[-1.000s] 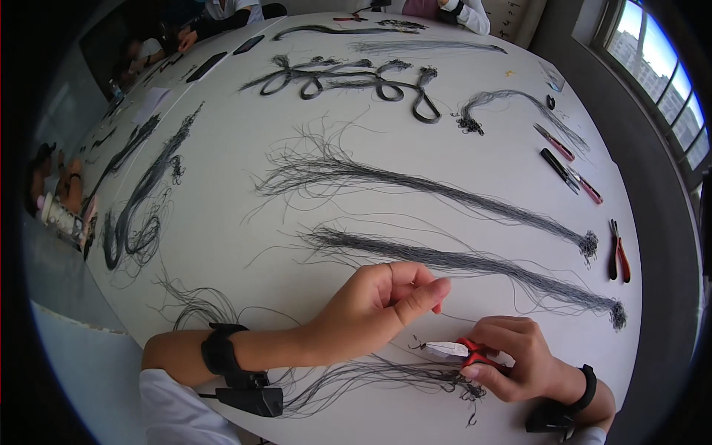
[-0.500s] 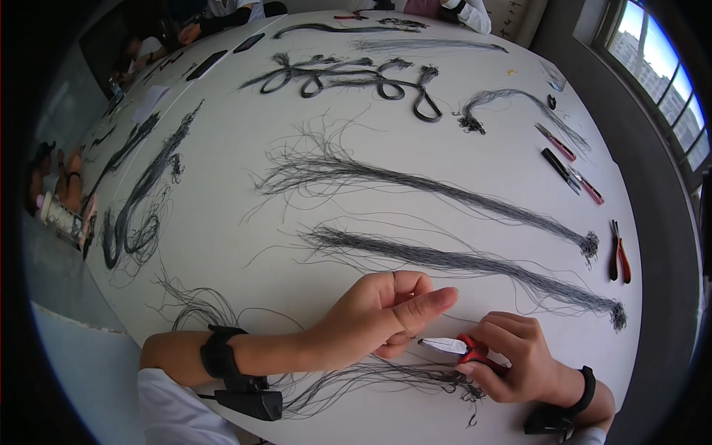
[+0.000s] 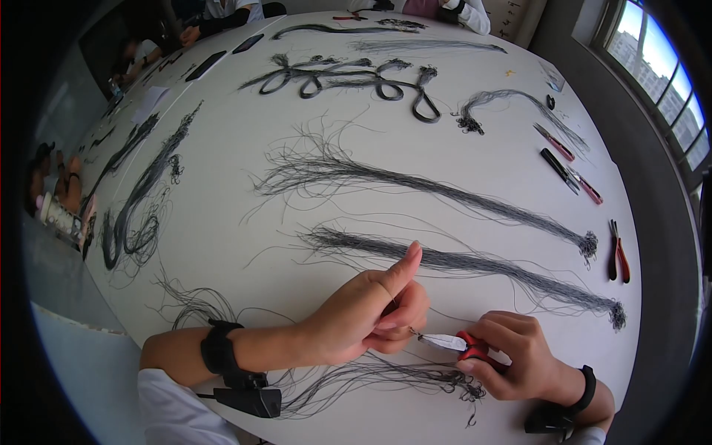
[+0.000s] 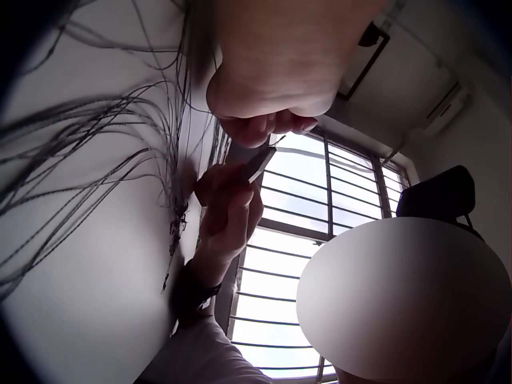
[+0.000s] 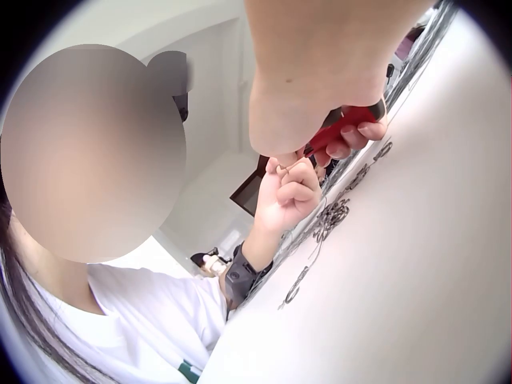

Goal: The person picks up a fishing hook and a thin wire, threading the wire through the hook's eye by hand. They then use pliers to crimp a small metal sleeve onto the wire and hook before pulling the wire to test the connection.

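My right hand [image 3: 515, 354] holds red-handled pliers [image 3: 449, 342], with their pale jaws pointing left. At their tip is a small dark fish hook [image 3: 414, 332], right at the curled fingers of my left hand [image 3: 371, 315]. The left thumb sticks up, and a thin dark line runs at its fingers, largely hidden inside the hand. In the right wrist view the left fingers [image 5: 296, 192] are folded close to the red handle [image 5: 348, 134]. Below both hands lies a loose bundle of dark lines [image 3: 334, 382] with a cluster of hooks [image 3: 463, 384] at its right end.
Two long bundles of hooked lines [image 3: 445, 191] [image 3: 475, 265] stretch across the white table beyond my hands. Looped bundles [image 3: 308, 78] lie farther back. Along the right edge are other pliers [image 3: 619, 252] and cutters [image 3: 556, 142]. People sit at the far side and left.
My left hand has come down beside the pliers' tip, its fingers curling in and its thumb swinging from pointing right to upward. The right hand and pliers have barely moved.
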The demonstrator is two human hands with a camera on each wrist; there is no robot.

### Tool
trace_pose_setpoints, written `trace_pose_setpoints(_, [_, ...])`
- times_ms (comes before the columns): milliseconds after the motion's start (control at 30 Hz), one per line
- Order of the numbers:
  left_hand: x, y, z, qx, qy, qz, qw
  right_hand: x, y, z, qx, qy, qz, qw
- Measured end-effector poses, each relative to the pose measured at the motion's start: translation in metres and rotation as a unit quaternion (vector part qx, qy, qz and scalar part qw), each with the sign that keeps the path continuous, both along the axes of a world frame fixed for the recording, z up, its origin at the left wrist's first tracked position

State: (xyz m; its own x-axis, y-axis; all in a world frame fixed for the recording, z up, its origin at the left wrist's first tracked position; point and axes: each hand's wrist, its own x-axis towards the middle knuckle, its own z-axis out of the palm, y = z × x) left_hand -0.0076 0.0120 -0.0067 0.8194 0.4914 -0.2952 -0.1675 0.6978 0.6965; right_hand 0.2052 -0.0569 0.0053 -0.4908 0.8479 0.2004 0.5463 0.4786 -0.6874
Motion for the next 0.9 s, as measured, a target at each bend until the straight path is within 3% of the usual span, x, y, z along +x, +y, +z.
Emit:
trace_pose_setpoints(133, [-0.0015,-0.0011,-0.0014,-0.019,-0.024,-0.010,0.999,-0.0012,0.0008,0.0005,0.018,-0.007,0.013,1.000])
trace_pose_setpoints(200, [-0.0010,-0.0033,0.0018,-0.014,0.036,-0.005,0.999,-0.0012,0.0012,0.0006,0.024,-0.013,0.020,0.999])
trace_pose_setpoints(533, [-0.0003,-0.0047,0.0024,0.015,0.066,-0.034,0.997,-0.0007,0.0013,-0.0040,0.087,-0.040,0.062,0.993])
trace_pose_setpoints(600, [-0.0019,-0.0025,0.0023,-0.035,0.036,-0.056,0.997,0.0000,0.0016,-0.0049,0.085,-0.037,0.066,0.994])
trace_pose_setpoints(900, [0.0010,-0.0085,0.0022,-0.072,0.043,0.002,0.996,0.0048,0.0058,-0.0024,0.085,-0.039,0.091,0.991])
